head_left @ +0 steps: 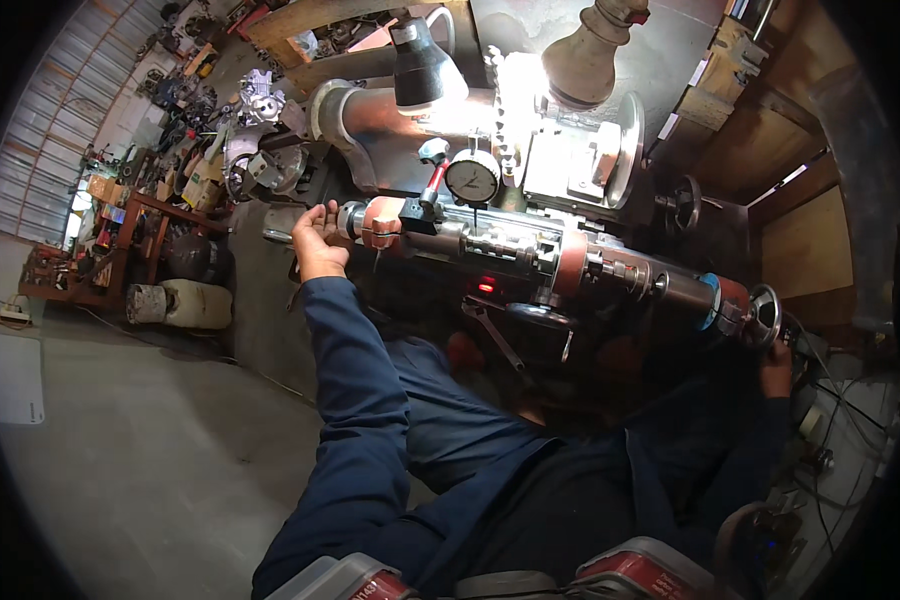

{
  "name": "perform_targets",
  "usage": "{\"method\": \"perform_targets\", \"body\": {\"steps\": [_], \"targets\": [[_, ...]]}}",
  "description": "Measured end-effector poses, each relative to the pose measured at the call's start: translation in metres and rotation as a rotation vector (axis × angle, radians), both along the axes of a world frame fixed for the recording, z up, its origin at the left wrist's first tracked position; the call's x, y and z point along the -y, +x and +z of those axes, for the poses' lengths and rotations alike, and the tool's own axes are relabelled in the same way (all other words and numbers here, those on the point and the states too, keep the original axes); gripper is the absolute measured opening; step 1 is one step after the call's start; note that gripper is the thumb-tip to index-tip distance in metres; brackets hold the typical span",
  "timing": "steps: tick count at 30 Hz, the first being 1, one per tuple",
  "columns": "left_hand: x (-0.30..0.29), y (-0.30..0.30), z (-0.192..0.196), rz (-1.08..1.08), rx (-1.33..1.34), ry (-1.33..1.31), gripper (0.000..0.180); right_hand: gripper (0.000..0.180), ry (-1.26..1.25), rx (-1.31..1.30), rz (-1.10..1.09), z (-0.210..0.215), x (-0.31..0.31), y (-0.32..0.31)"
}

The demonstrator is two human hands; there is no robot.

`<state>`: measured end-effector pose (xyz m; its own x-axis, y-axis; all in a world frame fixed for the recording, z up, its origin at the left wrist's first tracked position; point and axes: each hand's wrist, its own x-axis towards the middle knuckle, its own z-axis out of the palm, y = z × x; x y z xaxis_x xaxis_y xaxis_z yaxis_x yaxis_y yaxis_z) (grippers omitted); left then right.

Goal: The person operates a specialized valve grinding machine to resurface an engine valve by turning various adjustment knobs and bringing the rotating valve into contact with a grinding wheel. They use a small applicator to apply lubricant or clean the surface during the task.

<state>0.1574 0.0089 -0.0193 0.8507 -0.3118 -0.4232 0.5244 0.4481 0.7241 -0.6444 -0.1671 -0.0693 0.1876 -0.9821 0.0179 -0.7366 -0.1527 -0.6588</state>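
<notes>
A long metal boring machine with red-brown housings (pixel 570 265) stretches across in front of me. My left hand (pixel 320 243) is at its left end, palm turned up and fingers loosely bent and apart, beside a shiny metal collar (pixel 349 219). Far to the right, my right hand (pixel 775 370) is at the lower rim of a chrome handwheel (pixel 765 316); its fingers are partly hidden in shadow. A round dial gauge (pixel 472 178) stands upright over the middle of the machine, its stem pointing down to the shiny shaft (pixel 500 247). Next to it is a red-handled holder (pixel 435 180).
A black lamp (pixel 425 70) shines brightly from above. Below the shaft sit a smaller handwheel with a crank (pixel 540 316) and a wrench (pixel 495 338). Metal parts crowd the left bench, a pale jug (pixel 198 304) beneath. Cables (pixel 840 400) hang at the right.
</notes>
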Motion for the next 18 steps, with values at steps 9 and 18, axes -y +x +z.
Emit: {"method": "perform_targets", "body": {"steps": [9,18], "targets": [[-0.002,0.002,-0.002,-0.049,-0.041,-0.050,0.012,0.024,0.054,0.133,0.094,0.089,-0.013,0.028],[-0.002,-0.002,0.004,-0.033,-0.059,-0.020,0.012,0.021,0.002,0.485,-0.169,0.072,0.024,0.058]]}}
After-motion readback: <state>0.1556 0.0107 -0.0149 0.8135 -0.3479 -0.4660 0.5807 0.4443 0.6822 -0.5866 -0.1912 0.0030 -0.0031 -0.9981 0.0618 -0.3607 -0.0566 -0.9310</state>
